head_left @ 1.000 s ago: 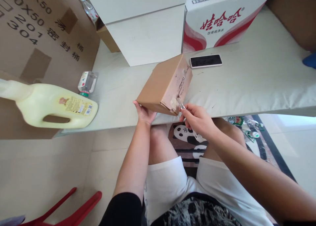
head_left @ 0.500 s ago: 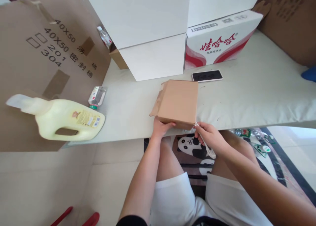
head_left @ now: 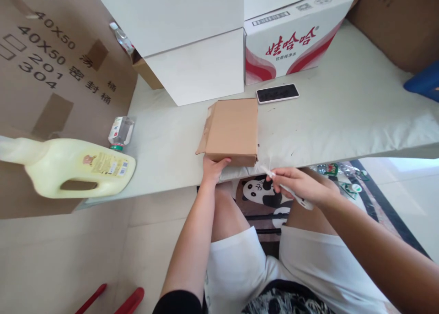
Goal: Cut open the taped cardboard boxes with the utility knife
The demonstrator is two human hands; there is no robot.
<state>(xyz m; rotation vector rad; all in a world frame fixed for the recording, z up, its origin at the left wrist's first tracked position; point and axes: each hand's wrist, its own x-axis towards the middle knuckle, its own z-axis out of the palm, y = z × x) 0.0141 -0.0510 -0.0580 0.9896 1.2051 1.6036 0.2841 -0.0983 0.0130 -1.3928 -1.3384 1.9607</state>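
Note:
A small brown cardboard box point(head_left: 233, 126) lies on the pale covered bench, its torn-looking flap sticking out on the left side. My left hand point(head_left: 213, 169) grips the box's near left corner, with the thumb along the front side. To the right of the box, my right hand point(head_left: 297, 184) is closed around a slim white utility knife point(head_left: 305, 203). The knife's thin end points up and left toward the near right corner of the box, a little apart from it. The fingers hide the knife's middle.
Beyond the box lie a phone point(head_left: 277, 93), a white-and-red carton point(head_left: 291, 48) and stacked white boxes point(head_left: 202, 71). At left are a yellow jug point(head_left: 82, 167), a small bottle point(head_left: 120, 133) and a big carton point(head_left: 58, 85). The bench's front edge runs above my knees.
My right hand has drawn the utility knife away from the box's near right corner. The left hand still grips the box. The view has shifted slightly, so the bench things appear further left.

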